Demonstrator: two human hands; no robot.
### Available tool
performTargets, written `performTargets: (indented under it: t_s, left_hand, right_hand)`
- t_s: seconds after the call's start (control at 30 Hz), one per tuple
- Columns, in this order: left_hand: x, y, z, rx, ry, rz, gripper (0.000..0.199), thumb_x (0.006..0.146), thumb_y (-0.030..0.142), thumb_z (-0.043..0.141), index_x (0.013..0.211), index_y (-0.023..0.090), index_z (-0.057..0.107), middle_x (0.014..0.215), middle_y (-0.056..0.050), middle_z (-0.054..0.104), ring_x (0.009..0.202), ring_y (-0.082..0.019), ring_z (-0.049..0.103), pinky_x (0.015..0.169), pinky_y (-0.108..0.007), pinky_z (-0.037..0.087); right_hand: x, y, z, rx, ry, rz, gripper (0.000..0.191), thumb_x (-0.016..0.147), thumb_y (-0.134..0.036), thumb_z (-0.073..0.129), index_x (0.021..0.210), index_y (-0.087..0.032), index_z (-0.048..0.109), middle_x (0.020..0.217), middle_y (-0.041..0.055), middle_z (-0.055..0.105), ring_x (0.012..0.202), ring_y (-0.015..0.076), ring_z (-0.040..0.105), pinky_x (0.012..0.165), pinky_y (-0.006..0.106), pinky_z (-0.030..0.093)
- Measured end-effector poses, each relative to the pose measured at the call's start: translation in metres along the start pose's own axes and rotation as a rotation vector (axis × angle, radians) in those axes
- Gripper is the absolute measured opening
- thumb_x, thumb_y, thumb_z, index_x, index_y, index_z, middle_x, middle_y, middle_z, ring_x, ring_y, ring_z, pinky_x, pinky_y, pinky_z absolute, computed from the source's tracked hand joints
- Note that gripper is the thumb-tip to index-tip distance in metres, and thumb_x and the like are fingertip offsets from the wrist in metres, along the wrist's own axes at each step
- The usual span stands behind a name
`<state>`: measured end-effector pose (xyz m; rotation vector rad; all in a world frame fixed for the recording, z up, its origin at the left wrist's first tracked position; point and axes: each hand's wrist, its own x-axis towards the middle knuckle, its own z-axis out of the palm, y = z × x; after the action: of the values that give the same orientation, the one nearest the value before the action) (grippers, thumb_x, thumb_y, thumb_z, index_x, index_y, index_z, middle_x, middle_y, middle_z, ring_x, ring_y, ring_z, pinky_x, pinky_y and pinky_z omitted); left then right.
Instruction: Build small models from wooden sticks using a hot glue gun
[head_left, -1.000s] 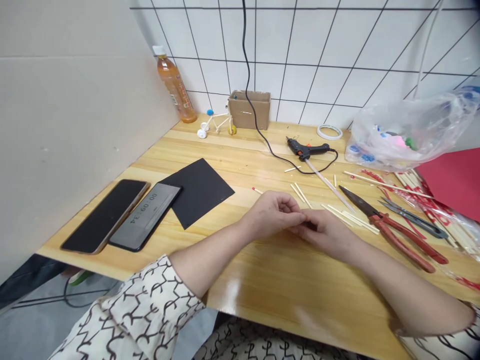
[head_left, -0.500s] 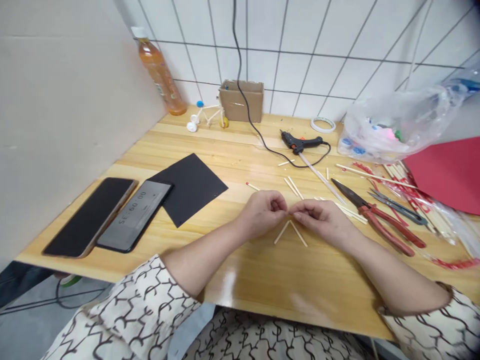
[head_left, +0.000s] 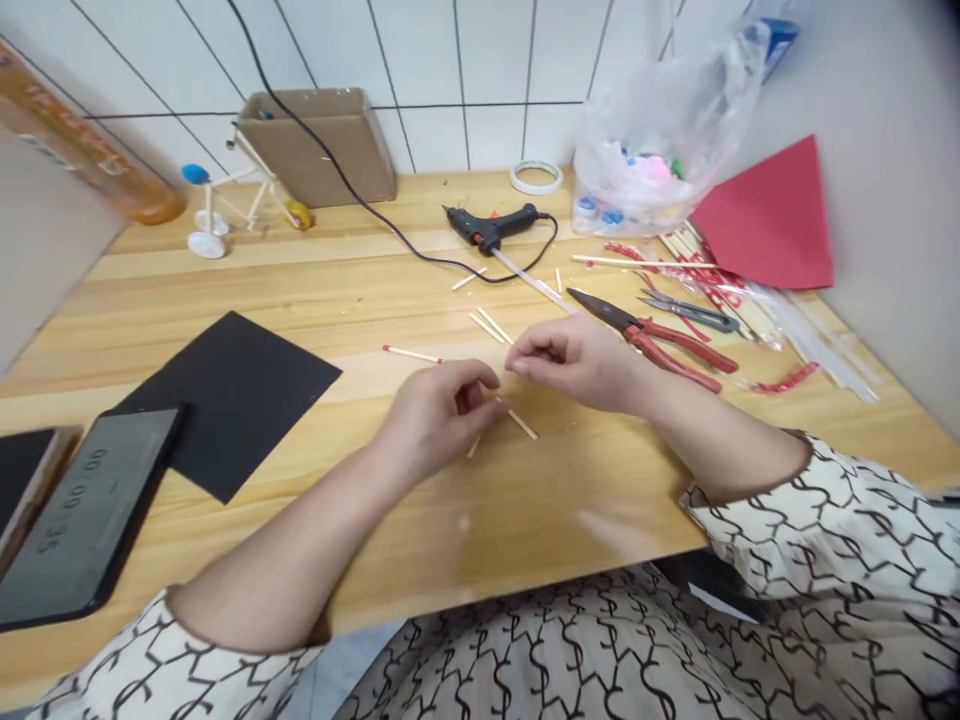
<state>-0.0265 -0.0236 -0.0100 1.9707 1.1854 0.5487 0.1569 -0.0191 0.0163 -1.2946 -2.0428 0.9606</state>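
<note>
Here: left hand [head_left: 439, 420] curled, right hand [head_left: 574, 365] loosely pinched, contents of either undeterminable, poised over two loose matchsticks [head_left: 517, 423] on the wooden tabletop [head_left: 570, 520]; beside them a red-tipped matchstick [head_left: 409, 353], with red-handled pliers [head_left: 675, 345] and a hot glue gun [head_left: 487, 228] within reach beyond.

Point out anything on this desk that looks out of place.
A red-tipped matchstick lies by itself beyond the left hand. It stands out because the loose sticks nearby look plain, with no red tip.
</note>
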Motion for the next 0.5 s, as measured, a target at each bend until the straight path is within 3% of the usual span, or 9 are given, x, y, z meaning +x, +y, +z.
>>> performTargets:
  t_s: [0.23,0.5]
  left_hand:
    - [-0.001,-0.002,0.004,-0.073,0.012,0.066,0.024,0.068,0.030,0.061,0.087,0.014,0.063,0.053,0.006,0.041,0.045,-0.006,0.035,0.044,-0.019,0.030]
    - [0.002,-0.010,0.008,0.088,0.041,0.183,0.022,0.069,0.034,0.061,0.079,0.015,0.067,0.068,-0.001,0.058,0.054,-0.009,0.043,0.051,-0.022,0.035]
  right_hand:
    - [-0.049,-0.018,-0.017,-0.039,0.121,-0.038,0.015,0.077,-0.021,0.052,0.071,-0.013,0.063,0.060,-0.0020,0.054,0.058,0.0081,0.046,0.057,0.023,0.036]
    - [-0.133,-0.005,-0.030,-0.049,0.254,0.126,0.018,0.078,-0.030,0.053,0.073,-0.015,0.062,0.063,-0.0007,0.057,0.058,0.0102,0.049,0.057,0.026,0.038]
